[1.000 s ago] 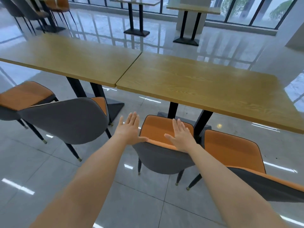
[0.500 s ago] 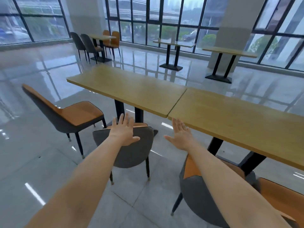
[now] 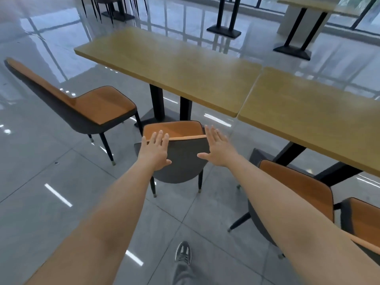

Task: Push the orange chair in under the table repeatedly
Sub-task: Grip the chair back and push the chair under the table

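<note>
An orange chair [image 3: 183,159] with a grey back stands in front of me, its seat partly under the left wooden table [image 3: 174,66]. My left hand [image 3: 155,151] lies flat on the left side of the chair's backrest, fingers spread over its top edge. At the backrest's right edge my right hand [image 3: 219,148] is stretched out flat, fingers apart, thumb towards the chair; I cannot tell whether it touches. Neither hand grips anything.
A second orange chair [image 3: 88,105] stands pulled out to the left, turned sideways. Two more chairs [image 3: 302,186] sit at the right, by the adjoining table [image 3: 312,118]. Black table posts [image 3: 156,103] stand behind the chair. My shoe [image 3: 183,253] is on the tiled floor.
I have turned from the chair at the right table to this one at the left table. Both hands have come onto or beside its backrest, and the view has tilted downwards.
</note>
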A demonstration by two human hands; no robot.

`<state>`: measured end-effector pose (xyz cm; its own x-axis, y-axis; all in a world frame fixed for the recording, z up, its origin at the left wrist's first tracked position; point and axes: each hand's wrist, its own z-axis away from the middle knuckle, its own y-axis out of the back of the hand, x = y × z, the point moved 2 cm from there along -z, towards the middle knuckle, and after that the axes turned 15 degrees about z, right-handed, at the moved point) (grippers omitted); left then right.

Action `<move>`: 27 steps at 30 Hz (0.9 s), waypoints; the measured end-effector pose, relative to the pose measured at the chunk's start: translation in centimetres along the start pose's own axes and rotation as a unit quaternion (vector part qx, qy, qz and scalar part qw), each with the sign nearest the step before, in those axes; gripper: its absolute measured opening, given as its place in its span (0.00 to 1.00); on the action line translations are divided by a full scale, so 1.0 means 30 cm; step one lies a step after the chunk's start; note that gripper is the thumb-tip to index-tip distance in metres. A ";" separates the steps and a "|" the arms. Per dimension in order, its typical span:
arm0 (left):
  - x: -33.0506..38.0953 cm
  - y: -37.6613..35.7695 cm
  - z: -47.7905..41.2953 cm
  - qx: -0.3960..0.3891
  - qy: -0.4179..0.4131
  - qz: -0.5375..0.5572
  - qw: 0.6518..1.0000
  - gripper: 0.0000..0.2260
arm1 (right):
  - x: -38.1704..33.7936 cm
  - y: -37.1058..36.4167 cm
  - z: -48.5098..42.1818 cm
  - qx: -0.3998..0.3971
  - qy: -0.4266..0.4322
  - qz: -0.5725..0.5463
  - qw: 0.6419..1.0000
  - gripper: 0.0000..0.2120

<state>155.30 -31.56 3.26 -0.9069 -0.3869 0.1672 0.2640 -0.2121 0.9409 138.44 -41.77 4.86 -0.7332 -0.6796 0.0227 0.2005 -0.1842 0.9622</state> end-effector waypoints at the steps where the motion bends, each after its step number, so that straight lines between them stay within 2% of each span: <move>1: -0.008 -0.014 -0.027 -0.008 -0.005 0.001 1.000 0.38 | 0.001 -0.015 -0.033 -0.005 0.000 0.002 1.000 0.43; 8: -0.059 -0.075 -0.226 -0.063 -0.021 0.039 0.997 0.35 | 0.031 -0.101 -0.244 -0.034 0.002 0.001 0.999 0.44; 11: -0.075 -0.074 -0.292 -0.050 -0.051 0.056 0.996 0.24 | 0.043 -0.125 -0.309 -0.033 0.002 0.024 0.999 0.42; 14: -0.090 -0.061 -0.329 -0.065 -0.067 0.067 0.993 0.15 | 0.042 -0.126 -0.357 -0.030 0.008 0.068 0.997 0.34; 17: -0.100 -0.055 -0.346 -0.087 -0.075 0.073 0.991 0.14 | 0.043 -0.121 -0.377 -0.023 0.019 0.084 0.996 0.21; 19: -0.106 -0.057 -0.357 -0.086 -0.095 0.080 0.989 0.12 | 0.043 -0.119 -0.381 -0.022 0.016 0.087 0.996 0.17; 23: -0.122 -0.057 -0.370 -0.099 -0.154 0.090 0.979 0.12 | 0.029 -0.111 -0.371 -0.021 -0.011 0.076 0.997 0.12; 27: -0.192 -0.052 -0.389 -0.122 -0.203 0.080 0.968 0.13 | -0.038 -0.114 -0.345 -0.021 -0.058 0.059 0.996 0.12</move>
<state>163.94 -39.47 -2.58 -0.8889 -0.0581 0.4544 0.4374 -0.4025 0.8041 145.31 -47.72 -1.26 -0.7727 -0.6120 0.1686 0.3151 -0.1391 0.9388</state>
